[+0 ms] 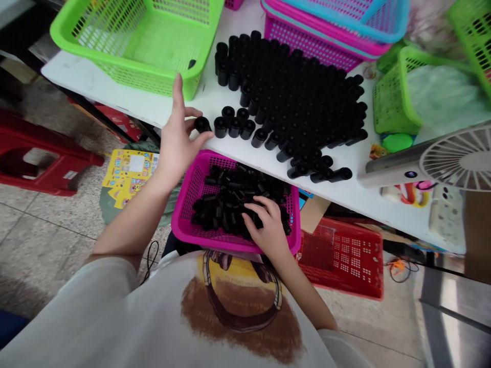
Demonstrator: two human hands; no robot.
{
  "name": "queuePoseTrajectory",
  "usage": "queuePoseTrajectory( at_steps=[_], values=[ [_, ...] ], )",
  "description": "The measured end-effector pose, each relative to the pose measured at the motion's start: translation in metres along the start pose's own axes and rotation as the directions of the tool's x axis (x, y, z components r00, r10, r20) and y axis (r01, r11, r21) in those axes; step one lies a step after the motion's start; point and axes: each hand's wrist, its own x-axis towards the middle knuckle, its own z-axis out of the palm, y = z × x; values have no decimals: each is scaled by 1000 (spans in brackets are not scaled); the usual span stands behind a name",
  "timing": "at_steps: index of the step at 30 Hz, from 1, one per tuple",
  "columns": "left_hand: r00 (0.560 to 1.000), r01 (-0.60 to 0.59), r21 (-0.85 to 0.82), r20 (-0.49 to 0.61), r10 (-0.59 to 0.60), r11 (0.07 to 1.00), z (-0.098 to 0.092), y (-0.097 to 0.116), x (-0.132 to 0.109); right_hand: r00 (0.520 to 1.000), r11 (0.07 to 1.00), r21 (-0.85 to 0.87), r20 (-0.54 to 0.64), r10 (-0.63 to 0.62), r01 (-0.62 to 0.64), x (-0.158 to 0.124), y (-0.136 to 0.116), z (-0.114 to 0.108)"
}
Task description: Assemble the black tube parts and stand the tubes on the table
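1. A white T-shirt with a brown printed motif fills the bottom of the view, and both bare forearms reach out over it.
2. The right hand rests inside a magenta plastic mesh basket, its fingers curved over a loose heap of small black plastic cylinders. Whether it grips any is hidden under the fingers.
3. A red plastic mesh crate sits on the tiled floor just beside that basket.
4. The left hand is raised at the edge of a white worktop, fingers spread. A lone black cylinder sits at the fingertips, and it is hard to tell whether it is pinched.
5. The cylinders look light, stiff and smooth. They seem best taken around the barrel between thumb and fingers, and they may roll if left on their sides.
6. Farther along the worktop, a dense block of upright black cylinders stands in ragged rows.
7. Beyond it are a lime-green mesh basket and stacked pink and blue baskets. A white fan is cut off by the right edge.
8. Black on black, the cylinders' ends and the basket floor cannot be made out.
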Motion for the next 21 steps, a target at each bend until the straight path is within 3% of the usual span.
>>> queuePoseTrajectory(
  at_steps=[3, 7, 8, 9, 10, 11, 12, 13, 14, 15, 18, 21],
  values=[
    [998, -58, 101, 36, 55, 993, 6, -13, 15, 999, 999, -38, 29, 12, -11, -1, 5, 1],
    [984, -176, 227, 7, 179, 958, 5, 6, -7, 987, 960, -252, 73, 144, -121, -8, 24, -13],
    [983, -186, 232, 58, 177, 955, 2, 14, -15, 973, 932, -330, 118, 197, -149, -11, 30, -18],
    [973, -184, 223, 177, 146, 957, -2, 20, -22, 954, 906, -394, 180, 239, -153, -14, 35, -23],
    [929, -172, 205, 360, 89, 964, -6, 25, -28, 930, 890, -435, 253, 266, -136, -18, 39, -27],
    [830, -166, 194, 557, 31, 967, -9, 27, -32, 906, 887, -449, 325, 273, -106, -21, 42, -31],
    [698, -169, 206, 716, -30, 964, -10, 27, -34, 885, 892, -445, 382, 265, -75, -25, 44, -33],
    [576, -189, 247, 812, -96, 950, -9, 25, -35, 874, 898, -437, 413, 256, -56, -27, 45, -34],
    [499, -228, 317, 850, -169, 921, -6, 21, -35, 871, 901, -432, 423, 251, -50, -29, 44, -34],
    [476, -270, 405, 845, -245, 873, 0, 17, -34, 874, 902, -429, 417, 251, -54, -31, 43, -33],
    [491, -314, 621, 754, -436, 719, 23, 8, -32, 893, 915, -399, 384, 232, -66, -36, 37, -28],
    [442, -302, 685, 716, -540, 663, 42, 7, -36, 914, 930, -365, 359, 189, -49, -43, 31, -23]
  ],
)
